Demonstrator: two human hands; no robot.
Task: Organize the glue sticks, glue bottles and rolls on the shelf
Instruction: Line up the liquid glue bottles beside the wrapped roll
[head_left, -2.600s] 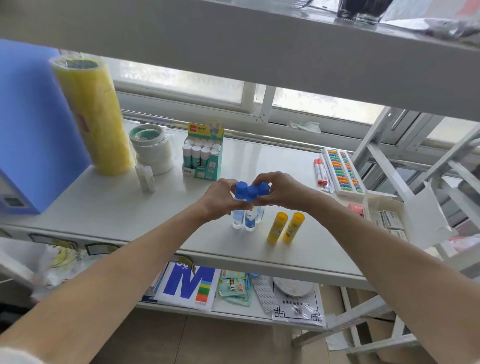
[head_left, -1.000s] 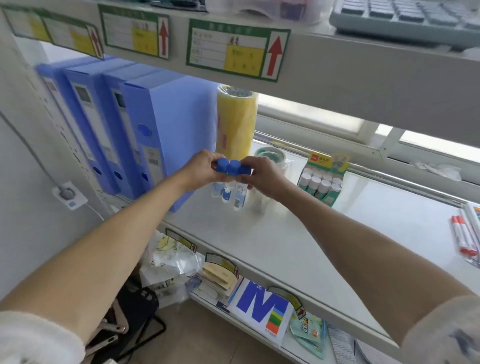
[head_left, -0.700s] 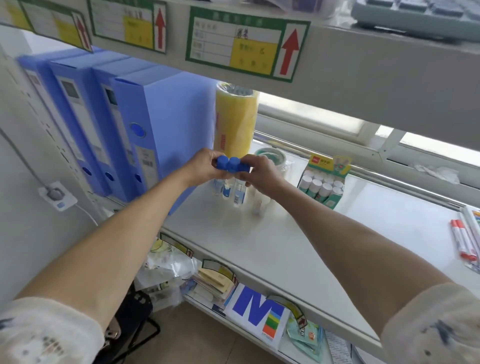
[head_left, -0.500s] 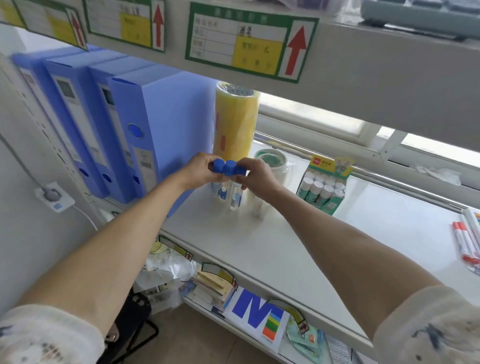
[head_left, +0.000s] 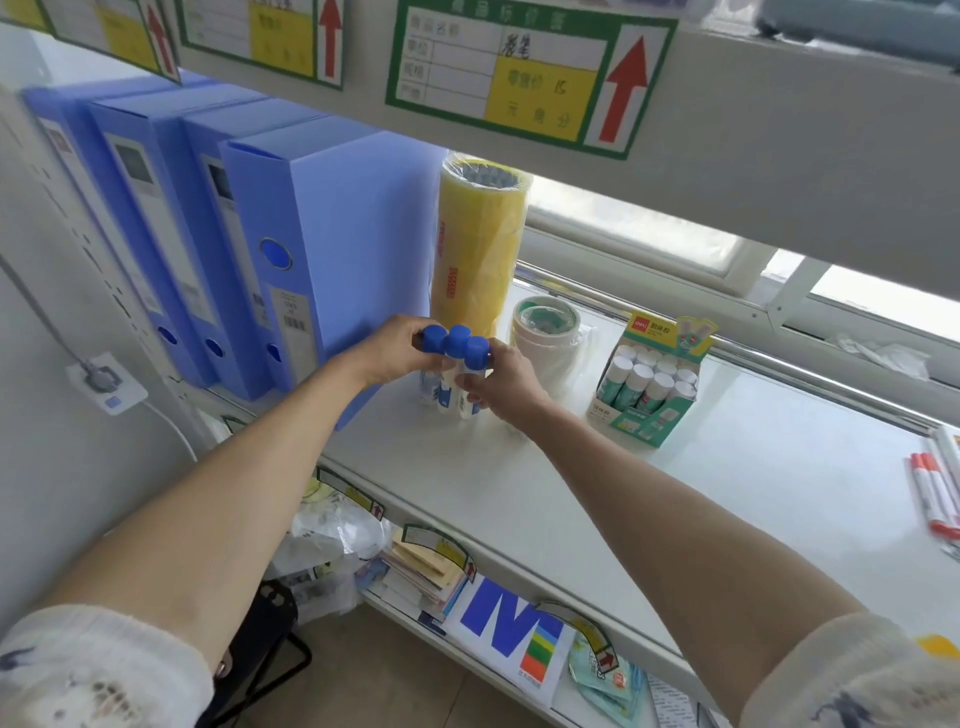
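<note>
Three clear glue bottles (head_left: 451, 388) with blue caps stand bunched together on the white shelf (head_left: 545, 483), beside the blue file boxes. My left hand (head_left: 392, 351) grips them from the left and my right hand (head_left: 501, 384) from the right. Right behind them rises a tall yellow tape roll (head_left: 475, 249). A white tape roll (head_left: 545, 332) with a green core lies to its right. Further right stands a green display box of glue sticks (head_left: 649, 387).
Several blue file boxes (head_left: 249, 244) stand upright at the shelf's left end. Red-capped markers (head_left: 932, 491) lie at the far right. The upper shelf edge with green price labels (head_left: 519, 73) hangs overhead. A lower shelf holds papers and packets (head_left: 498, 634).
Both hands carried the three bottles from the middle of the shelf to the left, then lowered them onto the shelf in front of the yellow roll.
</note>
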